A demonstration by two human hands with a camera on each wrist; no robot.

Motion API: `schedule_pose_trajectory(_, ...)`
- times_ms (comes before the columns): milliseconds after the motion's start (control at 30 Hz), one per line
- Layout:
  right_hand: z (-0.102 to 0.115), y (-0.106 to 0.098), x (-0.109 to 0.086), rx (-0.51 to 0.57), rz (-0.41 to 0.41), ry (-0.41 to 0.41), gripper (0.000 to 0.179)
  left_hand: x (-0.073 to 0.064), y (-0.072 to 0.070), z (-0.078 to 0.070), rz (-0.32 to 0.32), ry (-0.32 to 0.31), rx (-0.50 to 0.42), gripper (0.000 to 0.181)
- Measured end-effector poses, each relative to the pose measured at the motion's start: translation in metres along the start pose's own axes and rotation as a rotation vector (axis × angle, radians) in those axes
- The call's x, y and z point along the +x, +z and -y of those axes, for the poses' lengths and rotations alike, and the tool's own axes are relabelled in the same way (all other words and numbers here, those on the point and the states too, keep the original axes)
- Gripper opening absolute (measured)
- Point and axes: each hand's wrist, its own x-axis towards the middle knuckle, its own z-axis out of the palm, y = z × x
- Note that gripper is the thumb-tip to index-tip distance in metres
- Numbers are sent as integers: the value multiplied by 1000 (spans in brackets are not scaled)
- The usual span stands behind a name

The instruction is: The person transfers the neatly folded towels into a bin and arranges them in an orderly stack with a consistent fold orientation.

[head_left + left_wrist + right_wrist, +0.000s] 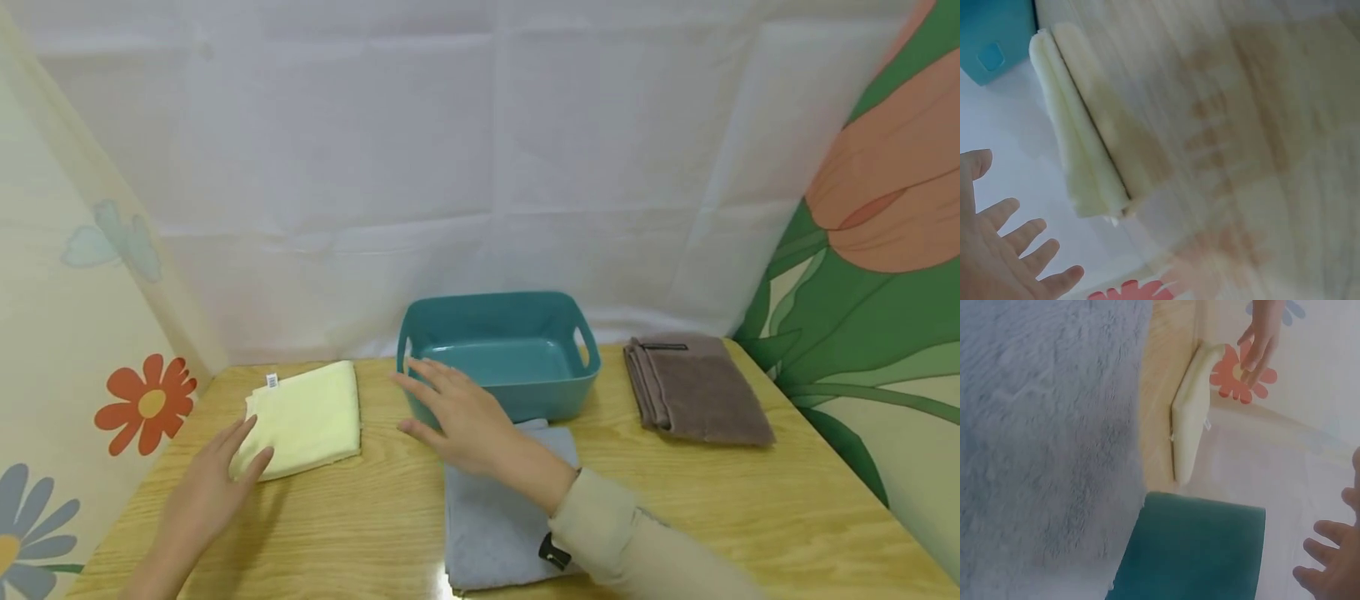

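My left hand (210,487) hovers at the near left corner of a folded pale yellow towel (307,425), its fingers spread and holding nothing. In the left wrist view that towel (1082,137) appears edge-on, beyond the spread fingers. My right hand (465,417) reaches across in front of a teal plastic basket (540,400), fingers extended by its left handle hole and nothing in them. Beneath the right forearm lies a folded grey-blue towel (498,525), partly hidden by the arm. The right wrist view shows this towel (1047,450) close up, with the basket (1197,544) beyond it.
A folded brown towel (705,392) lies on the right of the wooden table (390,533). Behind the table hangs a white cloth (420,167). Panels with painted flowers (150,404) stand at both sides. A small white tag (272,381) sticks out from the yellow towel's far edge.
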Motion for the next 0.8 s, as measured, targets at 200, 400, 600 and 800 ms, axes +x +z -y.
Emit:
schedule_pose_trajectory(200,9,9,12,21,-52,-9,62,1,-5,11,101,-110,-78,75)
schedule_pose_trajectory(400,17,20,28,91,-121,-12,63,4,-12,18,155,-144,-62,78)
schedule_pose_trajectory(600,28,27,42,99,-80,-30,64,9,-19,26,212,-164,-12,81)
schedule_pose_trajectory(800,36,31,54,98,-25,-15,63,14,-23,32,241,-185,-43,81)
